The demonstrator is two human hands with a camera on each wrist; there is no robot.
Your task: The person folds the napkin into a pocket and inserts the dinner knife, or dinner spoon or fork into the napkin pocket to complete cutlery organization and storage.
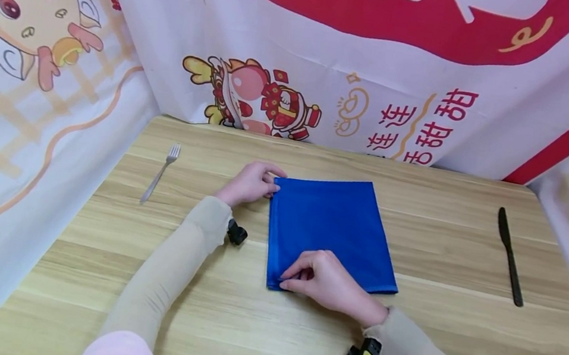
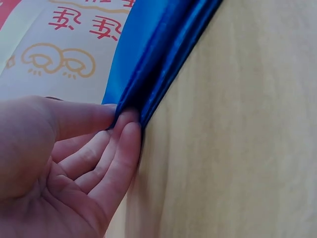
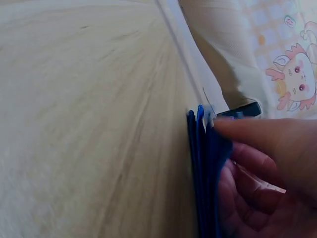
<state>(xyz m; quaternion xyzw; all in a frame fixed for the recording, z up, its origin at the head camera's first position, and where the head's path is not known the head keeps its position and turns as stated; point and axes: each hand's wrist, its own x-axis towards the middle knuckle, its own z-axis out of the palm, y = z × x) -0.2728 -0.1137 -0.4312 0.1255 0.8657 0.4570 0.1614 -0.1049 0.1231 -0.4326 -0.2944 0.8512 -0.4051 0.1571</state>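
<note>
A blue cloth (image 1: pixel 332 223), folded into a layered square, lies on the wooden table. At its far left corner my left hand (image 1: pixel 253 184) pinches the edge; in the left wrist view the thumb lies on the upper layers and fingertips reach between the folds (image 2: pixel 148 79). My right hand (image 1: pixel 330 282) is over the near edge, pinching cloth at the near left corner between thumb and fingers. From the right wrist view, several stacked layers (image 3: pixel 203 163) show at that corner, with the thumb at the top one.
A fork (image 1: pixel 161 173) lies on the table (image 1: pixel 451 223) to the left, tines pointing away. On the right lies a dark knife (image 1: pixel 510 255). Printed white and red curtains (image 1: pixel 334 46) hang behind the table and along both sides.
</note>
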